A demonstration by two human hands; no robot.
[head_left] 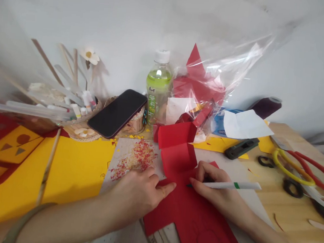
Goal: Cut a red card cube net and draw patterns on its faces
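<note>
A folded sheet of red card (182, 193), cut into flaps, lies in front of me with a rounded drawing on its lower part. My left hand (141, 191) rests on the card's left side, one digit stretched to the right and the other fingers partly bent and half hidden. My right hand (216, 185) is closed around a white marker pen (230, 185) with a green band. The pen's dark tip touches or nearly touches the card near its middle. The card's upper flaps (178, 134) stand bent up at the far end.
Red and yellow shavings (139, 155) lie left of the card. Behind stand a phone (119, 112) propped on baskets, a drink bottle (158, 87) and a clear plastic bag (225, 74). A stapler (241, 147), tape rolls (292, 187) and scissors (313, 170) lie right; yellow paper (73, 166) left.
</note>
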